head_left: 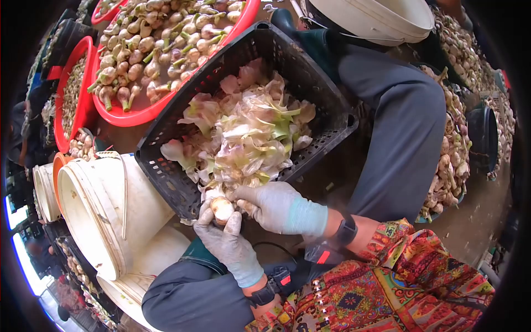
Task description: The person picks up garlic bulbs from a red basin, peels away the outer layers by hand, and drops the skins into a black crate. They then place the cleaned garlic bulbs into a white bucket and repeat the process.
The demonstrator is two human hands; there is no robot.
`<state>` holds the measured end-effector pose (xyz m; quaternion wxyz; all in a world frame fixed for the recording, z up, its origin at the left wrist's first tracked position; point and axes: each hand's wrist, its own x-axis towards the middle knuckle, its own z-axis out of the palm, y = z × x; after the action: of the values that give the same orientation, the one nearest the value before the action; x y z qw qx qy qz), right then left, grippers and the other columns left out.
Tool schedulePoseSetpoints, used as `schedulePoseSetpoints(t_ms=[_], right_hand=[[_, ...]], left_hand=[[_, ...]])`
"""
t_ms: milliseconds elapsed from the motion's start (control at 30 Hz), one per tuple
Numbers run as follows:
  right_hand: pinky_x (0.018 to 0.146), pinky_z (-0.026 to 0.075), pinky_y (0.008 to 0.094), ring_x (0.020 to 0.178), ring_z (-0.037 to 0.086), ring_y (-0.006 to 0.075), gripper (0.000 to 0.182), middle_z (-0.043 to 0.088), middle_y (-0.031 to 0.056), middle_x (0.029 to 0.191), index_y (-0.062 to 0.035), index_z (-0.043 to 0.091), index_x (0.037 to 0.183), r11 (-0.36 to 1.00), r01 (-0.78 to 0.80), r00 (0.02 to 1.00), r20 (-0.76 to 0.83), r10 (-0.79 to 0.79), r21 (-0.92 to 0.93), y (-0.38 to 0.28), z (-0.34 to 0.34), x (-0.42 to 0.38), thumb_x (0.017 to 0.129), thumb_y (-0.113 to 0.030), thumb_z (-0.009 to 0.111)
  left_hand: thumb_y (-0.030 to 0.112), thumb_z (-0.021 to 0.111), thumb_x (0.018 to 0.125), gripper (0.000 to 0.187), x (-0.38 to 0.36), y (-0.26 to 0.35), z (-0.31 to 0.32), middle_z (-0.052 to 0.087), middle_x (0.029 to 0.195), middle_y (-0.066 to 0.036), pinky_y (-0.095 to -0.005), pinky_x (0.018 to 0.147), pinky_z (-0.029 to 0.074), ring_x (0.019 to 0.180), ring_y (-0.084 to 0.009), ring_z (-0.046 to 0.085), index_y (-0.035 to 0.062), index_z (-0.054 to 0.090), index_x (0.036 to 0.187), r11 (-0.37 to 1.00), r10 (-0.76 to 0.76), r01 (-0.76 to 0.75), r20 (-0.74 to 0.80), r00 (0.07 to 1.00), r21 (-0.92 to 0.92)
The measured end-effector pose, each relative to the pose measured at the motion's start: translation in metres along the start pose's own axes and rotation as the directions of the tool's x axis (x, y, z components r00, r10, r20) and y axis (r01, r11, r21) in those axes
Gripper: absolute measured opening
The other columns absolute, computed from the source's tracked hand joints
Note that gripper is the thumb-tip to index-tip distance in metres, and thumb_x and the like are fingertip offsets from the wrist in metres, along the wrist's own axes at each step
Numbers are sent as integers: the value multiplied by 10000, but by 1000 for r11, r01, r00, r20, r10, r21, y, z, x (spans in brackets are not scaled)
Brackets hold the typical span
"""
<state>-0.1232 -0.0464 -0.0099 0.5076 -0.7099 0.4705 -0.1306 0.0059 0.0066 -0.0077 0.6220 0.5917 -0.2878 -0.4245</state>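
A garlic bulb (222, 210), partly bared to pale flesh, sits between the thumb and fingers of my left hand (229, 246), which wears a whitish glove. My gloved right hand (279, 207) is curled, its fingertips pressed to the bulb's upper right side. What lies just under those fingertips is hidden. Right beyond both hands, a black plastic crate (326, 135) leans toward me. It holds a heap of loose garlic skins (243, 133), papery white with some pink and green.
A red tub (133, 117) full of garlic bulbs stands beyond the crate at upper left, another red tub (60, 119) beside it. White buckets (144, 193) lie tipped at left; a white bucket (376, 19) stands at top right. Garlic piles (451, 160) lie right of my leg (409, 122).
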Motion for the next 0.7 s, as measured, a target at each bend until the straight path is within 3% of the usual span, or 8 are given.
schedulePoseSetpoints(t_ms=[100, 200, 333, 467, 533, 600, 667, 700], right_hand=[[621, 490, 463, 682, 618, 368, 333, 616, 170, 734, -155, 528, 1214, 999, 25, 998, -54, -23, 35, 18, 6, 3, 891, -234, 538], [588, 489, 467, 656, 620, 371, 373, 618, 166, 715, -146, 466, 1275, 996, 22, 983, 181, -7, -83, 1, -10, 1, 921, -264, 482], [583, 487, 466, 655, 623, 363, 382, 618, 163, 707, -143, 444, 1286, 994, 11, 986, 165, 8, -113, -2, -4, 0, 927, -269, 465], [600, 486, 457, 676, 628, 357, 305, 621, 173, 721, -99, 519, 1197, 1000, -16, 993, 120, 18, -16, 7, 4, 1, 927, -237, 481], [621, 485, 428, 702, 625, 357, 245, 619, 198, 741, -47, 568, 1092, 938, 117, 990, -112, -85, 326, 13, 9, 8, 940, -215, 473], [687, 481, 413, 790, 616, 361, 243, 620, 210, 793, -13, 582, 993, 866, -124, 984, 170, 45, 485, 15, -10, 5, 946, -229, 481], [710, 481, 417, 822, 615, 362, 263, 622, 201, 802, -15, 583, 980, 848, -198, 962, 265, 71, 492, 3, -31, -1, 942, -261, 499], [713, 480, 428, 822, 618, 359, 280, 621, 188, 790, -20, 587, 977, 968, -115, 981, 181, 74, 224, -4, -39, -5, 920, -289, 535]], left_hand=[[-50, 684, 717, 449, 3, -4, -6, 503, 1216, -137, -354, 986, 423, 1113, -230, 507, 29, 485, 1112, 997, -73, 73, 19, 997, -30], [-59, 691, 688, 461, 2, -5, -4, 498, 1226, -130, -361, 989, 419, 1113, -227, 502, 61, 487, 1084, 994, -104, 104, -21, 994, -16], [-41, 670, 762, 426, -1, -9, -8, 480, 1263, -152, -356, 1018, 406, 1174, -245, 489, 16, 489, 1143, 999, -44, 44, 25, 999, 29], [-39, 670, 761, 439, 0, 0, -4, 486, 1256, -153, -366, 1026, 395, 1172, -246, 490, 23, 488, 1156, 999, -23, 20, 80, 997, 30], [-70, 694, 685, 467, 0, 8, -1, 489, 1238, -131, -357, 979, 438, 1131, -230, 498, 60, 496, 1088, 997, -71, 72, 47, 996, -16], [-62, 698, 686, 460, -2, 8, -3, 494, 1232, -129, -357, 981, 435, 1131, -229, 498, 56, 501, 1085, 996, -81, 83, 57, 995, -31], [-54, 701, 687, 453, -2, 8, -6, 498, 1225, -128, -357, 984, 432, 1131, -228, 499, 53, 506, 1081, 995, -84, 88, 73, 994, -49], [-34, 704, 696, 431, -2, 7, -8, 505, 1214, -126, -358, 984, 427, 1129, -225, 500, 45, 514, 1074, 993, -100, 105, 84, 991, -55]])
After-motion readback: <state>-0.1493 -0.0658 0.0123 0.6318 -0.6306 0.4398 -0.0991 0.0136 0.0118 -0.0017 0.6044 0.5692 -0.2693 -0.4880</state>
